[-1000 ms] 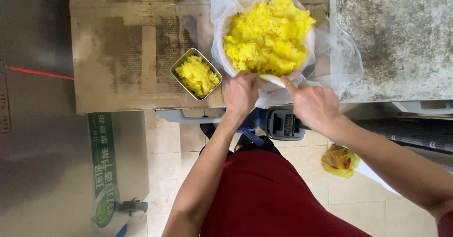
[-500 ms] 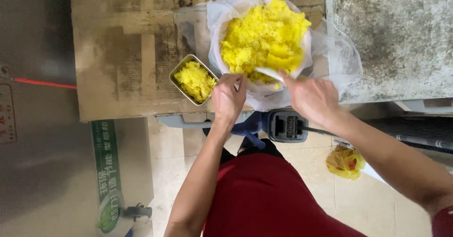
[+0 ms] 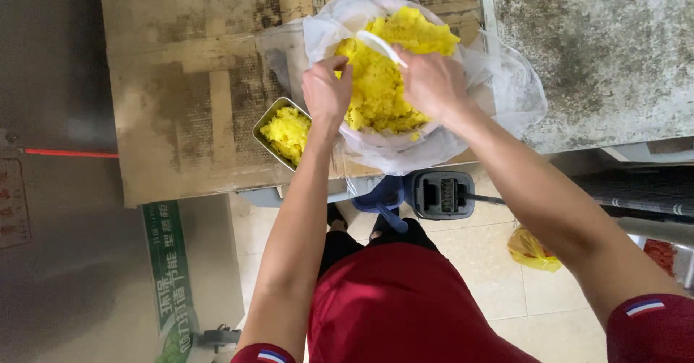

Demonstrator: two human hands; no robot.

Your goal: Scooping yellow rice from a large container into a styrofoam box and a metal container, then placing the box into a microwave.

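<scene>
A large bowl lined with a clear plastic bag [image 3: 499, 81] holds a heap of yellow rice [image 3: 383, 81]. My right hand [image 3: 434, 81] grips a white spoon [image 3: 379, 47] whose end digs into the rice. My left hand [image 3: 327, 92] rests on the near left rim of the bag, fingers pinching the plastic. Just left of the bowl sits a small rectangular metal tray [image 3: 266, 121] partly filled with the same yellow rice.
Bowl and tray stand on flattened brown cardboard [image 3: 195, 95]. A stained grey stone counter [image 3: 614, 52] lies to the right. Below are a black device [image 3: 442, 194] at the table edge, a yellow bag [image 3: 533, 250] on the tiled floor, and a green-printed carton [image 3: 170, 276].
Both hands moved up from the bowl's near rim into the bowl. The spoon now digs into the rice heap, and my left hand shifted from beside the tray to the bag's rim.
</scene>
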